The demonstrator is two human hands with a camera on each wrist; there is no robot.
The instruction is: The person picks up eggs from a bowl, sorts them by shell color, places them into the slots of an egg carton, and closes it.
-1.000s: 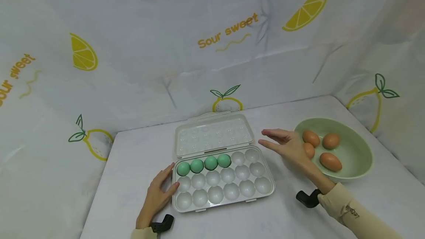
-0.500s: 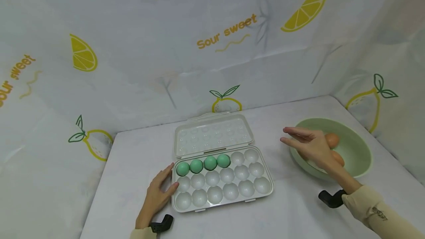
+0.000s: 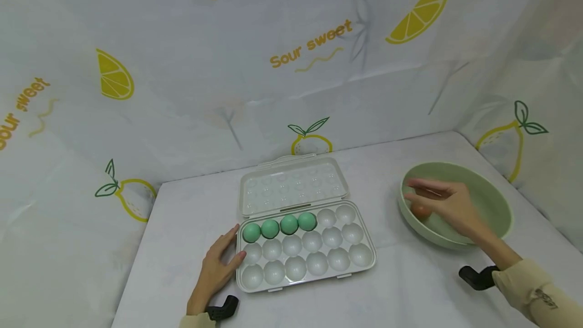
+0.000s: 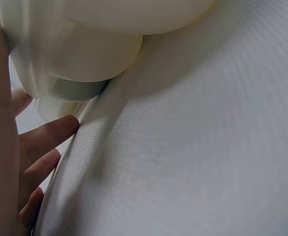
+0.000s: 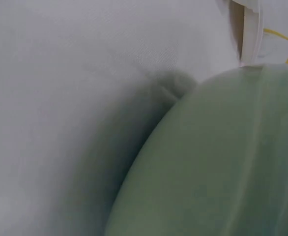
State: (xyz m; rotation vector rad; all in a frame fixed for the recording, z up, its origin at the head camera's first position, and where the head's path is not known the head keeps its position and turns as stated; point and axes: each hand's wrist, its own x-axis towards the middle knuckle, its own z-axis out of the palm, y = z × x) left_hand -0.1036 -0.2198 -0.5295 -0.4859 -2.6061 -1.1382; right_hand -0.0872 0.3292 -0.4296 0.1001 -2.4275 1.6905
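While the left hand [image 3: 217, 267] rests flat against the egg tray [image 3: 305, 247], the right hand [image 3: 448, 206] reaches loose-fingered into the green bowl [image 3: 494, 201].

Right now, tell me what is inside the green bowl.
One brown egg shows in the bowl, below the right hand. That hand covers most of the bowl's middle, so any other eggs are hidden.

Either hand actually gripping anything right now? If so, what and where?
Left hand holds nothing; its fingers rest against the left end of the egg tray. Right hand is inside the green bowl over a brown egg; a grip cannot be told.
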